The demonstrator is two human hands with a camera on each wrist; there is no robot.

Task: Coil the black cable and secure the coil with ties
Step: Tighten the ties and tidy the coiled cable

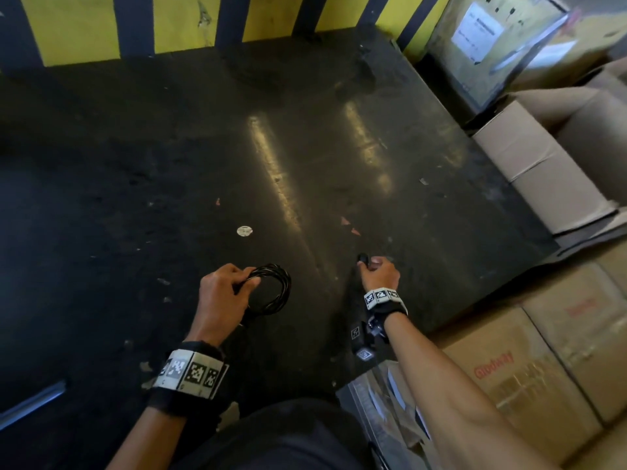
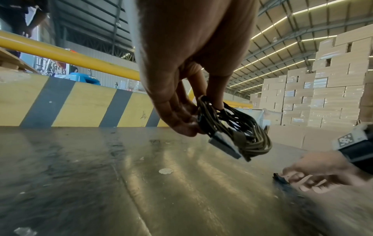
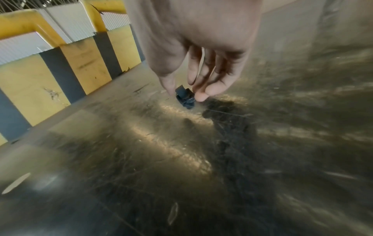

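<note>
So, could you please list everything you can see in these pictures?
cable coil: one, black, held above the floor by the left hand
tie: one, black, small, pinched by the right hand
floor: dark, scuffed
white disc: one, on the floor
barrier: yellow with dark stripes, far edge
cardboard boxes: several, brown, right side
left hand: grips the coil
right hand: pinches the tie
</note>
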